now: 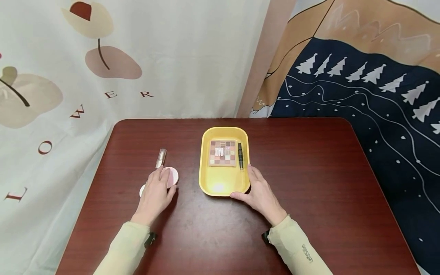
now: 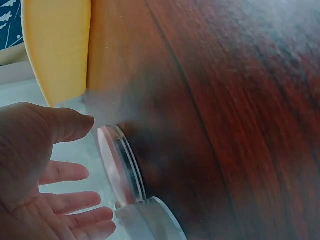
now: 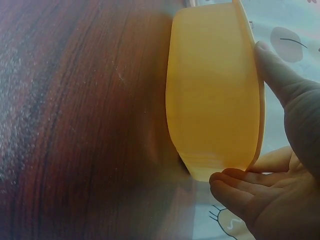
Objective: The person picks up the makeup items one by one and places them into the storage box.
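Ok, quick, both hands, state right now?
Left hand: open, at the pink round case, not gripping it.
Right hand: holding the yellow tray by one corner.

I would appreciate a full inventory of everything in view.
yellow tray: one, yellow, mid-table
palette: one, multicoloured, in the tray
pen-like tube: one, mostly black, right of the palette
small tube: one, silvery, left of the tray
round case: one, pink and white, left of the tray
round container: one, whitish, beside the round case
table: one, reddish brown, beneath
sheet with flower shapes: one, whitish, behind, left
sheet with trees: one, navy and tan, behind, right
sleeves: two, pale green, near side
wrist devices: two, black, at the wrists
left hand: one, bare, over the round case
right hand: one, bare, gripping the tray's near right corner
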`<action>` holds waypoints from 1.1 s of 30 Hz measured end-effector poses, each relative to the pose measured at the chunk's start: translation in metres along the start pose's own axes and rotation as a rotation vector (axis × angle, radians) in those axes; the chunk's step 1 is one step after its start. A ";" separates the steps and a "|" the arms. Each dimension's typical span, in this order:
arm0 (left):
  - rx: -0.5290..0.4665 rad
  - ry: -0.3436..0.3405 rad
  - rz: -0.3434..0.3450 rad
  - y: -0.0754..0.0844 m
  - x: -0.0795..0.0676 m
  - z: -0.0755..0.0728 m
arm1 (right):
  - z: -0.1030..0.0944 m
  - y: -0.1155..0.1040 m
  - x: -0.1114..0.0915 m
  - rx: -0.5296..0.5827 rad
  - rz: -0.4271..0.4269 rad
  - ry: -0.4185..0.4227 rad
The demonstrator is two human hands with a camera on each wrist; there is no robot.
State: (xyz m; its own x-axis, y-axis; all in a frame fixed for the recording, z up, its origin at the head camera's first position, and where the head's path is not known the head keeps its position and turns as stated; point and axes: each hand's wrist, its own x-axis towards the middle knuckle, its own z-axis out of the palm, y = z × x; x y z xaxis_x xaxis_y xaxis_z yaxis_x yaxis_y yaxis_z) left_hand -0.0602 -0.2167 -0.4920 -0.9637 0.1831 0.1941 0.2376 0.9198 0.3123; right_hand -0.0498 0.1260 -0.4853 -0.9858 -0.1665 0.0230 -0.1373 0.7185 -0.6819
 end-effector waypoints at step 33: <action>0.025 0.041 0.012 -0.007 0.005 0.011 | 0.000 -0.001 0.001 -0.005 -0.013 0.008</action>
State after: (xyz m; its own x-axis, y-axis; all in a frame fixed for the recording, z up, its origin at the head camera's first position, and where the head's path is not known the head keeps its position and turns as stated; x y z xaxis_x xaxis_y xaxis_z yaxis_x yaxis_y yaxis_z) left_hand -0.0678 -0.2186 -0.5035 -0.9549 0.1804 0.2359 0.2457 0.9261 0.2862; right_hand -0.0504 0.1251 -0.4847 -0.9846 -0.1705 0.0374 -0.1504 0.7197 -0.6778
